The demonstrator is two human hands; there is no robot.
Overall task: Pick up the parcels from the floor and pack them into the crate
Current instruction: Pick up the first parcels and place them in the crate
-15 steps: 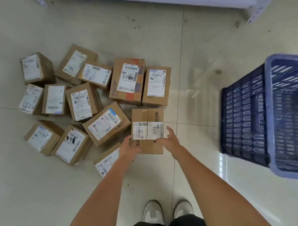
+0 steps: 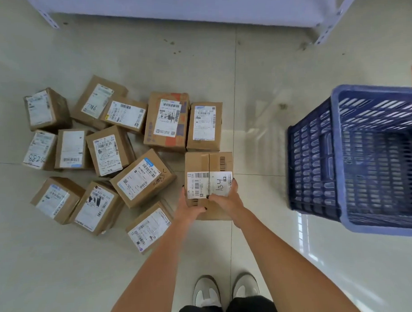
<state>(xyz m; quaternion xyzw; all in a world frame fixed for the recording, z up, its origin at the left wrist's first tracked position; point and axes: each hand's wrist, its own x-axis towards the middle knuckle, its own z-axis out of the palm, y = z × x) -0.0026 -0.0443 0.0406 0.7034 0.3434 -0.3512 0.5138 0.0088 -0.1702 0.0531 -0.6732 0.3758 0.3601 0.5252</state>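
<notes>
A brown cardboard parcel [image 2: 209, 166] with a white label marked "A34" is gripped at its near end by both hands. My left hand [image 2: 188, 209] clasps its left near corner and my right hand [image 2: 227, 199] wraps its right side and top. Several other labelled brown parcels [image 2: 142, 179] lie in a loose cluster on the tiled floor to the left. The blue plastic crate [image 2: 335, 151] stands on the floor to the right, with nothing visible inside it.
A white metal shelf unit [image 2: 183, 9] runs along the far edge, with its legs at both ends. My two shoes [image 2: 225, 293] are at the bottom centre. Bare tiled floor lies between the parcels and the crate.
Both hands have closed further around the "A34" parcel, the fingers reaching over its top and label. The view has pulled back slightly, showing more of the shelf.
</notes>
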